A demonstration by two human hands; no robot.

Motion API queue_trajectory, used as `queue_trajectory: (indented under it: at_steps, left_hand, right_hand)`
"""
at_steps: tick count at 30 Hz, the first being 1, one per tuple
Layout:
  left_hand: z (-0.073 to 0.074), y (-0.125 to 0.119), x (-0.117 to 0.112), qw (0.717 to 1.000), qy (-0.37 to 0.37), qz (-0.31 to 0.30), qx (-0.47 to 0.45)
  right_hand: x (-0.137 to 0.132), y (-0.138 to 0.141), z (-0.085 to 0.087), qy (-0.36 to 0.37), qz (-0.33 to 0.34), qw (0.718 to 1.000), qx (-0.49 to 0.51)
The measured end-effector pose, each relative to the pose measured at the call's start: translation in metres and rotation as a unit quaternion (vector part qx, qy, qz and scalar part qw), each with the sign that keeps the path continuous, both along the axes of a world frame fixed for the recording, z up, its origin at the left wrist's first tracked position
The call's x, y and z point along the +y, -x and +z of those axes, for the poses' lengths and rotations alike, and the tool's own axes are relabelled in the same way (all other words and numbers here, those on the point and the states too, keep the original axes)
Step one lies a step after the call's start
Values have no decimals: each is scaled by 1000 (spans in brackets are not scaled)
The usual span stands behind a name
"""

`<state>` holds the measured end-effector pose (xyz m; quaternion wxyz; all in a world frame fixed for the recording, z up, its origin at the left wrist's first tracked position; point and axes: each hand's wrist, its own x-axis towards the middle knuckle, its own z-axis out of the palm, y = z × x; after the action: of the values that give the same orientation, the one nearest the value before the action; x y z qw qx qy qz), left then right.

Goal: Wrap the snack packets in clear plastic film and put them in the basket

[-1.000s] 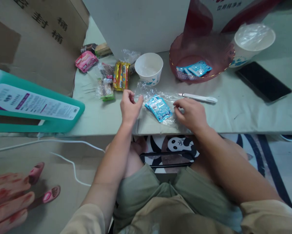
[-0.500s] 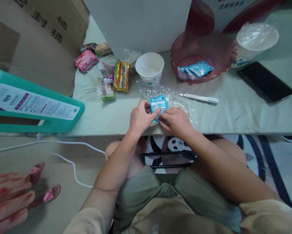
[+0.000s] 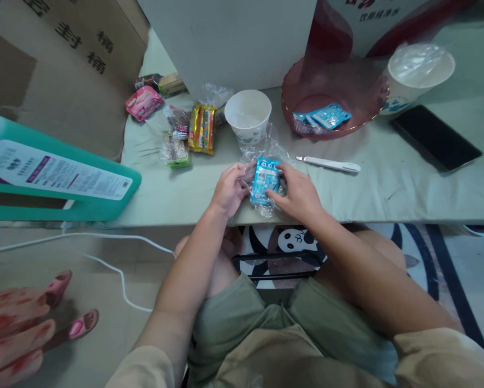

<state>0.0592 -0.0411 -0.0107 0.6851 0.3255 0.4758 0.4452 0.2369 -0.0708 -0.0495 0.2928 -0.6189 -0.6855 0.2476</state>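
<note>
A small blue printed packet (image 3: 265, 183) lies near the table's front edge, on top of crumpled clear plastic wrap (image 3: 272, 146). My right hand (image 3: 300, 194) grips the packet along its right edge, thumb on the face and fingers at the upper corner. On the other side, my left hand (image 3: 229, 189) has its curled fingers on the plastic beside the packet's left edge. Just behind stands a white paper cup (image 3: 248, 116). A white-handled utility knife (image 3: 329, 164) rests to the right. Similar blue packets (image 3: 326, 116) sit in a pinkish scalloped bowl (image 3: 334, 131).
Wrapped snacks (image 3: 202, 129) and a pink packet (image 3: 144, 102) lie at the left. A green jug (image 3: 120, 188) stands by a cardboard box (image 3: 84, 97). At right are a black phone (image 3: 437, 137) and a plastic-lined cup (image 3: 421, 70). White cable (image 3: 124, 237) runs below.
The blue packet now shows a differently printed face and stands more lengthwise. My right hand has shifted to its right edge, and the plastic is gathered more closely around it.
</note>
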Motion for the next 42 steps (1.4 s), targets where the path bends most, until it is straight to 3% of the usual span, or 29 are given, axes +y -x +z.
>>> queue_trajectory:
  at_steps: [3, 7, 12, 16, 19, 22, 28, 31, 33, 35, 37, 38, 40, 42]
  left_hand:
    - [4, -7, 0, 994, 36, 13, -105]
    - [5, -11, 2, 981, 86, 31, -171]
    - [5, -8, 6, 974, 104, 41, -196]
    - [4, -6, 10, 974, 109, 102, -169]
    - [1, -3, 14, 975, 101, 140, -142]
    - [-3, 1, 18, 978, 109, 139, -108]
    - [-5, 13, 23, 995, 73, 66, -8]
    - [-1, 16, 20, 996, 54, 51, 43]
    - [3, 16, 16, 994, 35, 50, 94]
    - [4, 16, 14, 987, 16, 39, 153]
    - [2, 22, 15, 980, 1, 28, 195]
    - [0, 27, 17, 977, -4, 32, 209]
    - [-4, 41, 21, 969, -6, 74, 237]
    - [-4, 58, 22, 948, -33, 144, 282]
  right_hand:
    - [4, 2, -5, -5, -14, 998, 55]
    - [6, -2, -9, 7, -28, 989, 145]
    - [9, -8, -7, -15, -48, 972, 230]
    - [7, -11, 3, -52, -58, 968, 239]
    - [-2, -14, 13, -88, -63, 969, 223]
    - [-2, -26, 26, -97, -91, 964, 232]
    - [64, -81, 76, -143, -204, 957, 152]
    - [68, -93, 94, -157, -266, 948, 73]
    - [44, -84, 90, -215, -209, 954, 8]
    - [10, -66, 72, -231, -45, 971, -45]
    - [-23, -48, 48, -144, 163, 971, -101]
    - [-37, -41, 36, -96, 226, 960, -132]
    - [-57, -36, 17, -30, 283, 943, -171]
    - [-69, -40, 7, -9, 276, 941, -196]
